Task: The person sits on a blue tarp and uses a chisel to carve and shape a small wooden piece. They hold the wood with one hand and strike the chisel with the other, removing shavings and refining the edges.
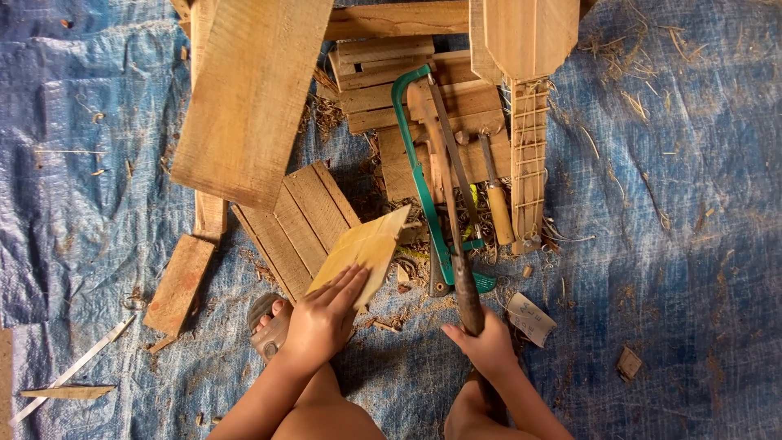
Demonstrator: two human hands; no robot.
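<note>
Blue tarpaulin (692, 244) carries scattered planks. Your left hand (324, 316) presses flat, fingers spread, on a small thin wooden panel (363, 251), tilted up-right. Your right hand (489, 342) clenches a long blade's dark handle (468, 297), its long axis pointing away toward the green hacksaw (423, 179).

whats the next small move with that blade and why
Probably bring the long blade in the right hand over to the small light wood piece. The left hand already presses that piece flat, while the blade lies away from it, over the green hacksaw.
</note>
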